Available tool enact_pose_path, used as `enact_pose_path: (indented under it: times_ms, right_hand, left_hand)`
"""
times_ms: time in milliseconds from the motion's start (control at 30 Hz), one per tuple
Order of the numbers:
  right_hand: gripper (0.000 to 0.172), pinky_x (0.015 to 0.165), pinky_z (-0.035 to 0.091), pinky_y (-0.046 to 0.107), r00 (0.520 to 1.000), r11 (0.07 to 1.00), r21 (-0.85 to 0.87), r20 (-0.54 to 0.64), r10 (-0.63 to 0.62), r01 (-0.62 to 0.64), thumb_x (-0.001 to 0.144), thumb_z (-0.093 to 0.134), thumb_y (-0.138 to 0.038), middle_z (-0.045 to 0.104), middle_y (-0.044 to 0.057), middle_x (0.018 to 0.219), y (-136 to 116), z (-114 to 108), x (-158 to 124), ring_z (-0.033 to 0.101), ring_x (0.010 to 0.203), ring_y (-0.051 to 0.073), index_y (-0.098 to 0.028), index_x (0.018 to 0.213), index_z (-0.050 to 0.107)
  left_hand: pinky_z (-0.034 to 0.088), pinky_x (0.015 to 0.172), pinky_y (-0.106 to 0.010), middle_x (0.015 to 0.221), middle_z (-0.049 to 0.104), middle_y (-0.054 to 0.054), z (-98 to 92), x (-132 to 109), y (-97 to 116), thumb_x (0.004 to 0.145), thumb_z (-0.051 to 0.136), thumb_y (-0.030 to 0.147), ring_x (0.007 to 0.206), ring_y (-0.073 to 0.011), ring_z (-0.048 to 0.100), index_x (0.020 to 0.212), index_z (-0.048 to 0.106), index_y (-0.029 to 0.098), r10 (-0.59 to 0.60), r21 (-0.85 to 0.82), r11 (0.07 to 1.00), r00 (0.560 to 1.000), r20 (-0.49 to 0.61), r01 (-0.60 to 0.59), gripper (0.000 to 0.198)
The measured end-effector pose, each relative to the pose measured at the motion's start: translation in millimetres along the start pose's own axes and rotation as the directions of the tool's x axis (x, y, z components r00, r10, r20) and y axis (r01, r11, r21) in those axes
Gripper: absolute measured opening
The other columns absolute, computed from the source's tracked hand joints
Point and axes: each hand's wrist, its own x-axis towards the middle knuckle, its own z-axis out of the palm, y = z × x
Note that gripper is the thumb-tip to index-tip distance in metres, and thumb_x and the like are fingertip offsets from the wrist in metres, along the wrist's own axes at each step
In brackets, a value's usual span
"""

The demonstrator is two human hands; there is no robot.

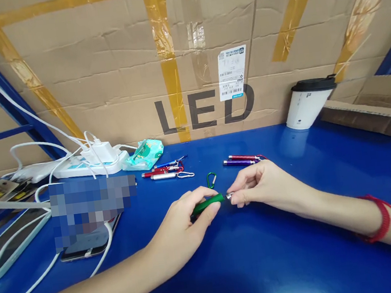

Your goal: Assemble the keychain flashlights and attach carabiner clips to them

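Observation:
My left hand point(184, 228) is closed around the body of a small green keychain flashlight point(208, 204) held just above the blue table point(265, 252). My right hand point(260, 183) pinches the silver tip point(229, 195) at the flashlight's end. A green carabiner point(211, 179) lies on the table just behind the flashlight. Further back lie a cluster of red, blue and silver keychain flashlights point(166, 170) and two purple and red ones point(242, 160). A red string bracelet point(382, 218) is on my right wrist.
A taped cardboard box marked LED point(202, 55) stands along the back. A white cup with a black lid point(307, 103) sits at the back right. At the left are a power strip with chargers point(92, 163), white cables, a tissue pack point(145, 153), a phone point(87, 248) and a tablet point(11, 240).

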Motion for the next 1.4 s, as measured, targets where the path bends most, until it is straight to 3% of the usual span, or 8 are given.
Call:
enact_pose_path:
  times_ms: [167,300,500,767,833,933,1100,1400]
  right_hand:
    - [0.036,0.056,0.048,0.004,0.998,0.996,0.061,-0.002,-0.068,0.068,0.055,0.073,-0.032,0.063,0.001,0.065,-1.8,4.2,-4.9,0.058,0.056,-0.001,-0.008,0.082,0.067]
    - [0.035,0.054,0.046,0.002,0.997,0.997,-0.010,0.008,-0.076,0.077,0.055,0.073,-0.033,0.061,0.000,0.064,-0.3,3.1,-4.3,0.055,0.054,-0.003,-0.008,0.079,0.067]
    - [0.040,0.052,0.045,0.003,0.990,0.994,-0.105,0.144,-0.004,0.019,0.056,0.072,-0.039,0.058,0.000,0.060,0.1,0.3,-4.8,0.053,0.052,-0.003,-0.007,0.079,0.066]
    - [0.038,0.047,0.041,0.001,0.962,0.904,-0.357,0.220,-0.162,0.234,0.072,0.058,-0.044,0.057,0.002,0.064,-2.2,8.8,-17.2,0.050,0.050,-0.004,-0.007,0.070,0.067]
    - [0.041,0.044,0.037,0.001,0.965,0.910,-0.362,0.235,-0.118,0.200,0.073,0.055,-0.046,0.055,0.002,0.060,-1.8,11.5,-19.5,0.047,0.047,-0.005,-0.006,0.069,0.065]
    - [0.047,0.038,0.033,0.004,0.965,0.971,-0.240,0.260,0.041,0.023,0.070,0.056,-0.053,0.049,-0.001,0.053,-2.7,14.1,-20.8,0.043,0.040,-0.004,-0.006,0.072,0.061]
    - [0.053,0.036,0.031,0.006,0.910,0.983,-0.016,0.375,0.178,-0.186,0.065,0.059,-0.058,0.042,-0.005,0.049,-5.5,12.3,-19.6,0.040,0.036,-0.003,-0.005,0.070,0.054]
    - [0.055,0.036,0.033,0.008,0.894,0.979,0.034,0.415,0.169,-0.200,0.068,0.055,-0.060,0.037,-0.007,0.046,-6.3,4.0,-12.9,0.038,0.036,-0.004,-0.006,0.077,0.053]
  left_hand:
    - [0.035,0.060,-0.019,0.068,0.052,0.004,-1.6,0.9,0.4,0.089,0.042,0.030,0.063,-0.0092,0.048,0.094,0.059,0.021,0.071,-0.036,0.997,0.997,0.019,-0.070,0.020]
    - [0.035,0.056,-0.016,0.063,0.050,0.005,-1.5,-0.1,0.7,0.090,0.041,0.026,0.059,-0.0075,0.047,0.092,0.059,0.019,0.122,-0.055,0.991,0.992,0.017,-0.121,0.019]
    - [0.036,0.054,-0.016,0.064,0.054,0.003,0.3,-4.5,-2.7,0.089,0.041,0.020,0.054,-0.0072,0.045,0.097,0.061,0.017,0.276,0.058,0.959,0.961,-0.003,-0.276,0.022]
    - [0.040,0.064,-0.021,0.080,0.062,-0.002,3.9,-7.9,-12.5,0.091,0.038,0.020,0.069,-0.0126,0.054,0.095,0.061,0.019,0.387,0.175,0.905,0.921,0.043,-0.388,0.024]
    - [0.039,0.062,-0.022,0.080,0.062,-0.003,4.5,-8.4,-13.5,0.091,0.037,0.019,0.068,-0.0131,0.053,0.091,0.061,0.019,0.413,0.223,0.882,0.909,0.054,-0.414,0.024]
    - [0.039,0.060,-0.022,0.075,0.060,-0.003,5.1,-8.5,-14.0,0.091,0.036,0.019,0.065,-0.0129,0.051,0.093,0.061,0.018,0.436,0.266,0.864,0.899,0.028,-0.427,0.025]
    - [0.039,0.063,-0.022,0.076,0.060,-0.003,5.8,-8.1,-12.7,0.092,0.036,0.021,0.066,-0.0124,0.051,0.101,0.060,0.018,0.433,0.256,0.870,0.901,0.019,-0.423,0.026]
    - [0.041,0.066,-0.021,0.083,0.061,-0.001,6.9,-6.9,-9.2,0.092,0.038,0.022,0.069,-0.0118,0.055,0.111,0.058,0.023,0.375,0.232,0.907,0.925,-0.060,-0.352,0.028]
